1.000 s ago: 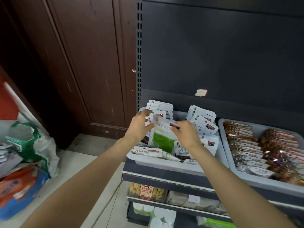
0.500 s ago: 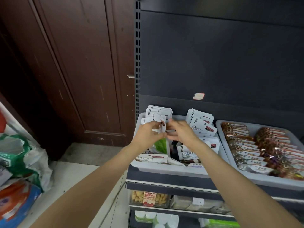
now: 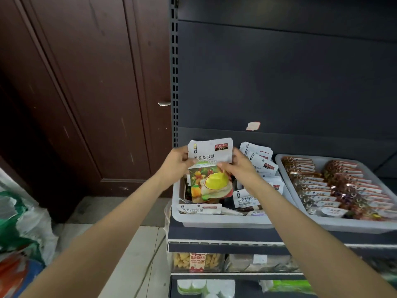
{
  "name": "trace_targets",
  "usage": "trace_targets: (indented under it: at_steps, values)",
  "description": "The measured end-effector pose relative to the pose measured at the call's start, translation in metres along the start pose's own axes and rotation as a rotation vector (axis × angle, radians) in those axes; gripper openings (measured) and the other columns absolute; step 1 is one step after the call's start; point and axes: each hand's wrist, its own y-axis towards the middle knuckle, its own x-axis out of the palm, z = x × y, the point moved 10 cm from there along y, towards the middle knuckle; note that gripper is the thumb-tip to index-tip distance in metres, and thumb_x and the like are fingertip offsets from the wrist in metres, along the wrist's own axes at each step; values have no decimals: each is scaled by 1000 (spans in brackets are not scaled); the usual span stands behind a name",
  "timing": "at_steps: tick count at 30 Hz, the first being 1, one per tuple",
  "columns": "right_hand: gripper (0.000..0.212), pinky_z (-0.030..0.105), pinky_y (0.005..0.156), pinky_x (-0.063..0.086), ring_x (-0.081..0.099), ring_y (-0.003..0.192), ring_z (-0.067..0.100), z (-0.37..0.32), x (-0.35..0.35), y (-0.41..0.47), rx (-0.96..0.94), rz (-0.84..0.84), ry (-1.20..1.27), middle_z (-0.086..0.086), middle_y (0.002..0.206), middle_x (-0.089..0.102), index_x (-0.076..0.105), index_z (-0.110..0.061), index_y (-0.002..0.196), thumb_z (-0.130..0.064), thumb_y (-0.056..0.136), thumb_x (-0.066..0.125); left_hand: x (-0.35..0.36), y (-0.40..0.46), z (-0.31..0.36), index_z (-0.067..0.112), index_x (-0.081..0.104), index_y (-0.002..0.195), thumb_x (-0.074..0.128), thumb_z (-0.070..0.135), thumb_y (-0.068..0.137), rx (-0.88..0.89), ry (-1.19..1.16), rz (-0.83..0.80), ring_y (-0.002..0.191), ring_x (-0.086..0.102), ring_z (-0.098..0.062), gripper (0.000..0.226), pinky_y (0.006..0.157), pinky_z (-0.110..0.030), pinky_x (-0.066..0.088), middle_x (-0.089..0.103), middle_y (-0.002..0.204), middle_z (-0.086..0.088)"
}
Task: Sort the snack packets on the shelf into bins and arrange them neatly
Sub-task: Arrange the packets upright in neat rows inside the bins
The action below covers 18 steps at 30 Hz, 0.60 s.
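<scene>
A fruit-printed packet (image 3: 209, 168) was gripped upright by the left hand (image 3: 175, 166) and right hand (image 3: 238, 166) over the left bin (image 3: 221, 220), still jumbled, while the right bin (image 3: 343, 225) was already neatly rowed.

Two bare forearms, no sleeves; left grip (image 3: 175, 164), right grip (image 3: 237, 167).

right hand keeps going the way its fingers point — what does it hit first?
Right hand points left across the held packet, so probably the left hand on its far edge. Depth is unclear; it may pass just behind it.
</scene>
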Motion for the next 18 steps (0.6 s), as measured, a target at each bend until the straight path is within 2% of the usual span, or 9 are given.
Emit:
trace_targets:
  at_steps: [3, 4, 6, 7, 9, 10, 12, 15, 18]
  values:
    - [22, 26, 75, 54, 65, 87, 16, -4, -12, -6, -45, 114, -158, 10, 109, 69, 66, -5, 106, -5, 84, 68, 0, 1, -10, 7, 62, 111, 57, -1, 89, 9, 93, 52, 91, 64, -16, 23, 80, -29, 54, 66, 103, -5]
    - [21, 22, 69, 52, 64, 83, 16, -3, -15, -9, -50, 142, -267, 6, 105, 70, 68, -4, 104, -5, 83, 69, 0, 1, -15, 11, 63, 109, 60, 1, 89, 8, 126, 70, 90, 64, -16, 23, 81, -27, 53, 66, 102, -3]
    - [20, 16, 60, 46, 62, 82, 15, 3, -17, -15, -27, 164, -448, 5, 100, 70, 70, -4, 104, -7, 84, 68, -2, -4, -23, 18, 59, 111, 64, 8, 88, -14, 163, 98, 87, 63, -14, 26, 70, -15, 48, 64, 99, 0]
    - [22, 19, 64, 49, 63, 86, 17, 9, -14, -16, -7, 142, -502, 8, 104, 69, 69, -4, 106, -6, 84, 68, -2, -8, -26, 19, 55, 112, 66, 11, 87, -27, 171, 103, 88, 62, -14, 29, 68, -12, 46, 63, 98, 1]
    - [31, 31, 84, 53, 63, 102, 23, 19, -4, -18, 28, 67, -604, 11, 115, 66, 63, -7, 115, -3, 84, 66, -1, -18, -29, 19, 49, 106, 73, 17, 82, -27, 231, 97, 87, 57, -14, 34, 70, -16, 45, 59, 94, -2]
    - [35, 32, 89, 51, 61, 107, 24, 20, 0, -20, 27, 45, -638, 11, 119, 64, 59, -9, 119, -1, 85, 65, 2, -23, -30, 19, 48, 101, 75, 21, 79, -20, 266, 68, 86, 55, -13, 35, 72, -20, 46, 58, 92, -2]
    - [40, 29, 86, 48, 59, 105, 23, 12, 6, -22, -40, 48, -639, 7, 118, 62, 50, -15, 126, -2, 89, 59, 18, -34, -33, 21, 51, 97, 79, 29, 75, -16, 278, -102, 88, 55, -10, 37, 78, -25, 47, 58, 94, 2]
    - [34, 27, 76, 46, 62, 94, 22, -8, 8, -28, -213, 135, -726, 6, 109, 66, 56, -21, 126, -14, 93, 57, 48, -51, -39, 23, 64, 103, 74, 31, 79, 15, 376, -420, 98, 57, -4, 27, 86, -18, 46, 64, 105, 8]
    - [20, 28, 73, 46, 63, 92, 25, -4, 7, -26, -166, 157, -933, 7, 104, 69, 63, -20, 113, -18, 95, 55, 44, -52, -43, 22, 70, 109, 63, 27, 89, 27, 447, -401, 101, 58, -2, 22, 88, -16, 45, 68, 109, 10]
